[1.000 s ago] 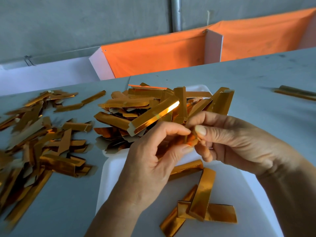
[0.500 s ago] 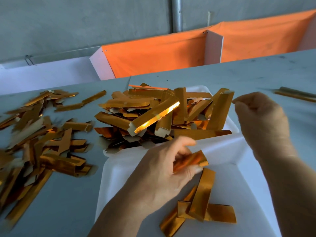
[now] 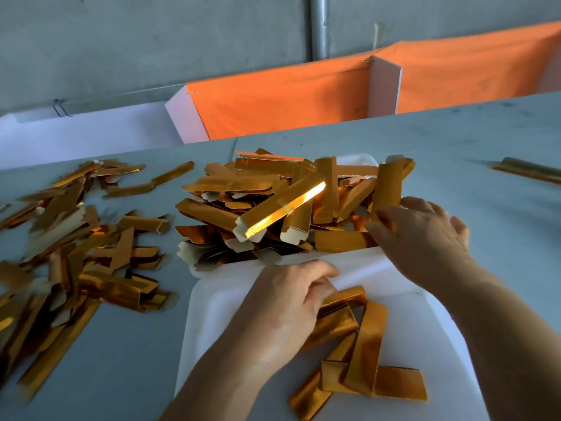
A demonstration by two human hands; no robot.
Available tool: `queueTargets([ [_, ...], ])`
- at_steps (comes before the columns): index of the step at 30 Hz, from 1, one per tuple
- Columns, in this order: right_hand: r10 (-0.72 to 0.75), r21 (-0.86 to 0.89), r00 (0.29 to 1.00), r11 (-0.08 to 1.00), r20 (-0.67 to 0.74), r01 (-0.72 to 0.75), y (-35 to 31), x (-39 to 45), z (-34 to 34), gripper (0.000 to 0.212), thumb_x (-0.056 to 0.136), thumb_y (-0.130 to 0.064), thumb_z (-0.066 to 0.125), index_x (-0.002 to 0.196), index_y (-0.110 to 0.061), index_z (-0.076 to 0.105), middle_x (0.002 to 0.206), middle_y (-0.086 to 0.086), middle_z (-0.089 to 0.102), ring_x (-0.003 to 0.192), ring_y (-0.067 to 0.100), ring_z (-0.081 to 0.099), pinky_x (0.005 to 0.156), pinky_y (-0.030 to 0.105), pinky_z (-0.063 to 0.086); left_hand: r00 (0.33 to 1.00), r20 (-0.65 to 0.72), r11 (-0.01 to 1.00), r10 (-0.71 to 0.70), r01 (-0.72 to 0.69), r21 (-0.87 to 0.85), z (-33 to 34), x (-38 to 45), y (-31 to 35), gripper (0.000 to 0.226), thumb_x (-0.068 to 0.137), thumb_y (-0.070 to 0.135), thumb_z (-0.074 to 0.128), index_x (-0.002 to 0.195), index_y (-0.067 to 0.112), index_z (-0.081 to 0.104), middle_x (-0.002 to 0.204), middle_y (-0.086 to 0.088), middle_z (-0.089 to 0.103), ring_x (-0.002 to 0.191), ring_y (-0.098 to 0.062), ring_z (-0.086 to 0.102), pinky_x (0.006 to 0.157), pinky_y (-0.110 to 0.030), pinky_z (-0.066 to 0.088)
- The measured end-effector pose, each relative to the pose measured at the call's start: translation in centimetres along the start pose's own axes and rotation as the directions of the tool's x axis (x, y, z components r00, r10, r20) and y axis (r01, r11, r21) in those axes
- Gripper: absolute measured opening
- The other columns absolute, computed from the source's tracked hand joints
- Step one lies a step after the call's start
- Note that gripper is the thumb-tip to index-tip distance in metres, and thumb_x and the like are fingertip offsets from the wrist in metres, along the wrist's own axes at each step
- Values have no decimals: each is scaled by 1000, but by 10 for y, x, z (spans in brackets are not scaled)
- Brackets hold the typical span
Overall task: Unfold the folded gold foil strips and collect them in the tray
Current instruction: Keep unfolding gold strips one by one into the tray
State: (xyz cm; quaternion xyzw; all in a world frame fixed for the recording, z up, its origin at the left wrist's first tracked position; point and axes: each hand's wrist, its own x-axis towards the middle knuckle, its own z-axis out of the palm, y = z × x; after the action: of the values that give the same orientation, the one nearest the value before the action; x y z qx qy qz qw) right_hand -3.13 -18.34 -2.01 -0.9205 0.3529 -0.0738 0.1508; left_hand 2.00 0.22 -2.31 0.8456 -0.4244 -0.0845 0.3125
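We are looking down at a grey table (image 3: pixel 455 153) where two white trays are sitting end to end. The near tray (image 3: pixel 212 314) is holding a small cluster of flattened gold strips (image 3: pixel 364 360). Our left hand (image 3: pixel 282 305) is resting over the far end of that cluster, fingers curled down onto a gold strip (image 3: pixel 346 296) at the tray's far edge; we cannot tell whether they are pinching it or just pressing it. The far tray (image 3: pixel 361 161) is carrying a heaped pile of folded strips (image 3: pixel 273 202). Our right hand (image 3: pixel 422 235) is reaching into the pile's right side, fingers spread fairly wide and touching the strips there, gripping nothing that we can make out. More gold strips (image 3: pixel 76 244) are lying scattered on the table to the left. A lone strip (image 3: pixel 528 170) is lying well apart, far right.
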Motion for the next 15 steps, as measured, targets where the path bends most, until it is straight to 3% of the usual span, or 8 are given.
queueTargets([
  [2,-45,105,995,993,-84,54,-1,1,1,28,97,-40,46,111,-25,65,139,2,46,128,27,40,110,47,27,999,-43,999,4,-5,-34,-1,0,1,28,96,28,50,121,34,59,104,17,68,96,6,61,80,-7,48],
  [4,-65,262,955,954,-290,145,-1,1,1,21,95,-24,54,103,-14,70,125,7,56,102,24,54,86,23,37,996,-94,998,7,-12,-54,-2,1,2,28,97,25,48,121,31,60,102,17,69,97,6,61,81,-7,48],
  [6,22,423,882,883,-470,204,-1,0,-4,15,92,-14,58,95,-16,72,113,5,63,84,16,56,66,11,34,988,-153,998,17,-27,-62,-4,1,3,28,97,24,47,121,29,61,101,18,69,96,6,61,81,-6,47],
  [7,69,546,873,803,-482,238,-1,0,-8,14,90,-13,60,89,-23,71,107,1,66,80,12,58,65,7,38,982,-186,996,27,-42,-79,-5,2,3,28,97,25,46,121,28,61,100,18,69,95,6,62,80,-6,47],
  [9,47,855,955,461,-292,238,-4,-5,-17,20,87,-9,65,77,-27,66,92,-2,70,78,14,67,73,19,52,965,-258,985,36,-77,-153,-8,2,4,31,95,32,44,121,28,60,99,18,69,94,9,61,78,-3,46],
  [11,-168,986,985,147,-49,74,-11,-13,-21,13,79,-6,68,75,-19,65,82,0,69,76,17,70,66,25,57,951,-309,954,-7,-86,-287,-9,4,3,40,89,46,43,124,33,57,103,20,68,98,11,59,79,-2,44],
  [13,-370,994,926,99,70,-36,-16,-19,-20,9,71,-10,68,79,-14,64,82,7,66,73,17,69,62,22,55,943,-324,890,-71,-86,-447,-10,5,1,46,83,52,47,125,35,55,108,18,69,102,6,61,83,-7,47],
  [15,-479,984,866,158,146,-78,-21,-23,-18,18,71,-8,69,86,-10,60,89,12,67,80,22,71,67,26,57,933,-346,838,-97,-111,-535,-11,6,-2,40,83,44,53,122,36,57,105,14,70,100,-3,65,86,-21,52],
])
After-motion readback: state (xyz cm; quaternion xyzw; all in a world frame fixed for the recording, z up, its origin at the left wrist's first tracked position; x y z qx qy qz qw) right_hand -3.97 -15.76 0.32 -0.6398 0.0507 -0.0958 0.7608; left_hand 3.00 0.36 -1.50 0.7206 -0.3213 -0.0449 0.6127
